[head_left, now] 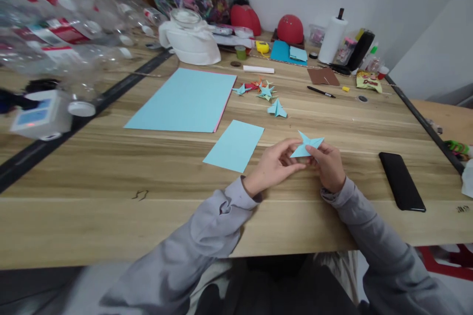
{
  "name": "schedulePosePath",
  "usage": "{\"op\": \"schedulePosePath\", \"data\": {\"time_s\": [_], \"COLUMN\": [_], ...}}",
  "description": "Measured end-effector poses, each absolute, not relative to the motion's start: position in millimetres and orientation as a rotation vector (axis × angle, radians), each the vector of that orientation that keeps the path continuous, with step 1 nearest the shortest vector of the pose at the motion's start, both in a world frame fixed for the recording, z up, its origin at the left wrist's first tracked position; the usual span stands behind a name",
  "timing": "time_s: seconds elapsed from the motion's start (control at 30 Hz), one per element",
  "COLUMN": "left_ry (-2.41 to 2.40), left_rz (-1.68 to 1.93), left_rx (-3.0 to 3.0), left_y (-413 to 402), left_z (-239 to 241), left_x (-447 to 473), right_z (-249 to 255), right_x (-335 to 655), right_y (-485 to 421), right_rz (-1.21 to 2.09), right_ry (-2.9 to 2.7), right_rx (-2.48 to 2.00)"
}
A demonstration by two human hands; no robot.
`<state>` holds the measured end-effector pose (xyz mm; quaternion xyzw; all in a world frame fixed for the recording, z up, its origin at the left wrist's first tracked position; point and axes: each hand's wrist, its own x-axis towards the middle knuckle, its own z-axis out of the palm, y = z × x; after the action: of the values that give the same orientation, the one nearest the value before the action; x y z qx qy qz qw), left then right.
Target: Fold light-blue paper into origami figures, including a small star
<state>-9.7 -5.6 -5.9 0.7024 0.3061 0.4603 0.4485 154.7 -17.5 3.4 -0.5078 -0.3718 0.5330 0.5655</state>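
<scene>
Both of my hands pinch a small folded light-blue paper figure with pointed tips, just above the wooden table. My left hand grips its left lower edge with thumb and fingers closed. My right hand holds its right side, fingers curled round the paper. A light-blue paper rectangle lies flat to the left of my hands. Grey sleeves cover both arms.
A large light-blue sheet over a pink one lies farther back. Several finished folded figures sit behind my hands. A black phone lies at right, a pen and paper-towel roll beyond. Plastic bottles crowd the left.
</scene>
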Motion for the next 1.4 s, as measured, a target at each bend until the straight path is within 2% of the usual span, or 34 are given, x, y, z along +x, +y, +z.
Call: {"op": "schedulePosePath", "data": {"time_s": [0.17, 0.37, 0.77, 1.1, 1.4], "left_ry": [0.727, 0.763, 0.884, 0.865, 0.822], "left_rz": [1.321, 1.353, 1.178, 0.978, 0.894], "left_rx": [2.090, 2.113, 1.603, 1.279, 0.982], "left_y": [-1.2, -2.8, -6.1, -7.3, -5.2], "left_z": [-15.5, -16.8, -9.1, -5.7, -4.4], "left_x": [-12.9, -16.8, -15.7, -15.2, -11.6], "right_z": [2.8, 0.6, -1.9, 0.4, 0.1], "right_x": [151.8, 148.4, 147.9, 162.6, 163.3], "right_y": [-18.5, -19.6, -20.0, -15.6, -14.6], "right_rz": [1.357, 1.299, 1.253, 1.545, 1.611], "right_ry": [-0.874, -0.946, -1.029, -1.115, -1.070], "right_rx": [-1.162, -1.190, -1.162, -1.152, -1.127]}}
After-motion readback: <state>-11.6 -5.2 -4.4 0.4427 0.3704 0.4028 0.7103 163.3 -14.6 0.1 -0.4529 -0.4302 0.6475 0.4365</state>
